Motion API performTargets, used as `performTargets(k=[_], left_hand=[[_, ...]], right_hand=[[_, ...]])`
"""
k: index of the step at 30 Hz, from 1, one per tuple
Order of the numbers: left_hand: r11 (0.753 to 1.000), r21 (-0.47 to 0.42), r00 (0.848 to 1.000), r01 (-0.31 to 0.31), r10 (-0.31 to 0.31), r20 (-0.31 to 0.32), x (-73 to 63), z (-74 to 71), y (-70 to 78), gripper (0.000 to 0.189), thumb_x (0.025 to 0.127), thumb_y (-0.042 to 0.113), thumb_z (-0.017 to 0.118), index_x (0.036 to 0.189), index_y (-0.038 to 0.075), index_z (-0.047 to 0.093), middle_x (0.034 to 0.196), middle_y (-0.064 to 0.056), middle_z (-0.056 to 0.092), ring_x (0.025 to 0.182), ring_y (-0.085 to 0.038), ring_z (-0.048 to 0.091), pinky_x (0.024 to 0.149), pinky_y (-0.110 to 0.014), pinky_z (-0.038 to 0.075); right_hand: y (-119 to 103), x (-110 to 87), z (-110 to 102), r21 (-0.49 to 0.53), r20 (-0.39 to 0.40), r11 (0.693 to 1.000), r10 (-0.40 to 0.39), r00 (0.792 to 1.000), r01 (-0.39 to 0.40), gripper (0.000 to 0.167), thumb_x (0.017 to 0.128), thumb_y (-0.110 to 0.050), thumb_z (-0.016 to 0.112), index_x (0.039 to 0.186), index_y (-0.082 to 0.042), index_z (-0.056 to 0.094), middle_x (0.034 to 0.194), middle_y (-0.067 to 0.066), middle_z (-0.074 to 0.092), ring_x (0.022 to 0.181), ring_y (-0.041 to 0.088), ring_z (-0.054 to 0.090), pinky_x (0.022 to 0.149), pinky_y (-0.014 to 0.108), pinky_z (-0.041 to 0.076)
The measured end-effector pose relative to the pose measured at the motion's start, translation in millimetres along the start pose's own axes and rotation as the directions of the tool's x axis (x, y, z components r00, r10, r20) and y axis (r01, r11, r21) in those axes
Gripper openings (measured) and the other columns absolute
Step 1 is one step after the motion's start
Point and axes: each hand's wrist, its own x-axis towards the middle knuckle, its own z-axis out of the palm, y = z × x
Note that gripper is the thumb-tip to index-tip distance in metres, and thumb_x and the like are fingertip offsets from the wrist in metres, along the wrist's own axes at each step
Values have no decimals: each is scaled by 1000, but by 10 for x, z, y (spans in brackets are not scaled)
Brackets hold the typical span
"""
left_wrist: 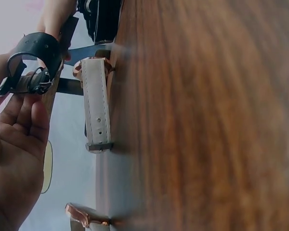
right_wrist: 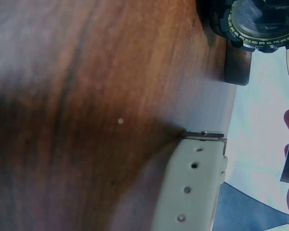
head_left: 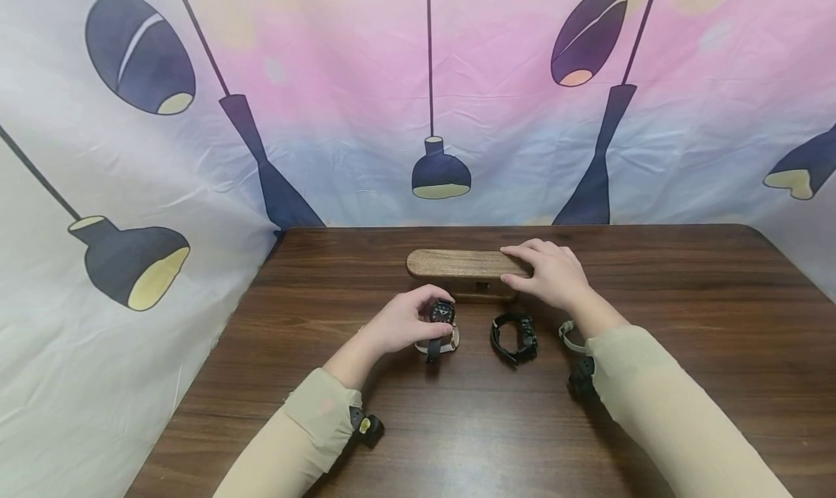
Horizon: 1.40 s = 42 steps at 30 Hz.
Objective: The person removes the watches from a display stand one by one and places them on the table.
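My left hand (head_left: pixel 405 320) pinches a black wristwatch (head_left: pixel 442 311) between thumb and index finger, its dial turned up. In the left wrist view, the black strap (left_wrist: pixel 41 50) of that watch makes a loop above the curled fingers. Just below it, a white-strapped watch (left_wrist: pixel 95 103) with a rose-gold case stands on the table. My right hand (head_left: pixel 551 269) grips the right end of a wooden bar stand (head_left: pixel 451 263), thumb on the near side and fingers over the top. The bar carries no watch in the head view.
Between the arms, a chunky black digital watch (head_left: pixel 514 338) stands on the brown wooden table (head_left: pixel 457 440). A pale-strapped watch (head_left: pixel 571 336) lies by the right sleeve, partly hidden. Another rose-gold watch (left_wrist: pixel 84 216) shows low in the left wrist view. A printed curtain (head_left: pixel 366 84) hangs behind.
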Motion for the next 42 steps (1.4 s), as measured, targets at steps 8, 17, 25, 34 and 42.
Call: performTargets(k=[8, 17, 25, 34, 42], left_hand=[[996, 78, 999, -33, 30, 32, 8, 42, 30, 40, 81, 24, 74, 117, 15, 59, 89, 4, 62, 77, -10, 57, 69, -28, 47], [993, 111, 995, -34, 23, 98, 15, 110, 36, 43, 83, 24, 73, 122, 14, 58, 94, 4, 61, 81, -8, 58, 70, -27, 48], [964, 246, 987, -100, 66, 144, 41, 151, 42, 39, 84, 27, 72, 120, 17, 58, 97, 7, 62, 87, -6, 56, 77, -27, 46], [953, 278, 984, -118, 74, 163, 27, 194, 31, 40, 84, 26, 72, 121, 17, 59, 101, 5, 62, 89, -7, 56, 79, -27, 46], [948, 289, 983, -135, 91, 162, 26, 213, 40, 39, 84, 25, 72, 120, 18, 59, 103, 4, 62, 91, -8, 57, 79, -27, 46]], right_hand=[[3, 0, -5, 7, 5, 1000, 7, 1000, -7, 56, 85, -51, 62, 134, -24, 54, 126, 7, 52, 114, 29, 48, 94, 50, 31], [-5, 9, 2, 4, 22, 1000, 11, 1000, -11, 57, 85, -54, 60, 134, -25, 53, 127, 7, 52, 114, 29, 48, 95, 50, 31], [-7, 5, -5, 4, 19, 1000, 6, 1000, -6, 57, 85, -52, 61, 134, -24, 53, 126, 8, 52, 115, 30, 47, 95, 51, 30], [-10, -5, 5, 11, 20, 1000, 9, 1000, -9, 56, 85, -51, 62, 135, -24, 53, 127, 8, 52, 115, 30, 47, 95, 52, 30], [-9, -3, -3, 8, 23, 1000, 10, 1000, -10, 58, 86, -54, 60, 135, -24, 52, 128, 8, 51, 116, 30, 46, 96, 52, 29]])
